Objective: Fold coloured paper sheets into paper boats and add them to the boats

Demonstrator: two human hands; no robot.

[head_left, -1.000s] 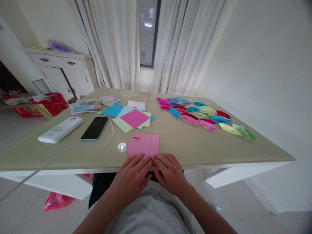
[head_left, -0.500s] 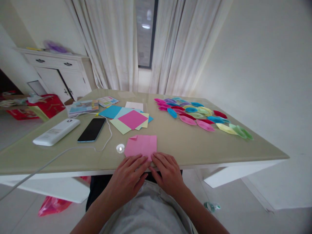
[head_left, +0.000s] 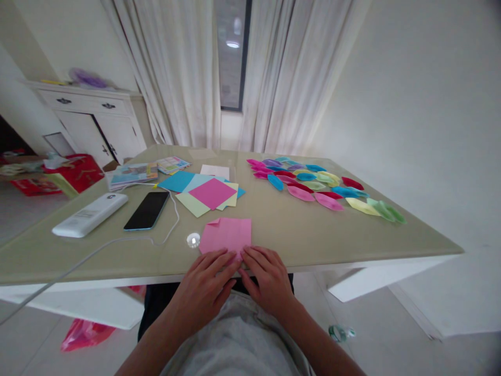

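Pink paper (head_left: 226, 234) lies flat at the surface's (head_left: 321, 230) near edge, folded corner at far left, long axis unclear under the fingers. Left hand (head_left: 208, 277) and right hand (head_left: 269, 277) press its near side — pinching grip, can't tell — practically unmoved from half a second ago.

2 hands (head_left: 266, 278), 1 phone (head_left: 147, 211), 1 power bank (head_left: 91, 215), 1 cable (head_left: 133, 238).

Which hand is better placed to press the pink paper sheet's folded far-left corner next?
Probably the left hand: touching the pink paper sheet, it lies closer to that corner than the right hand.
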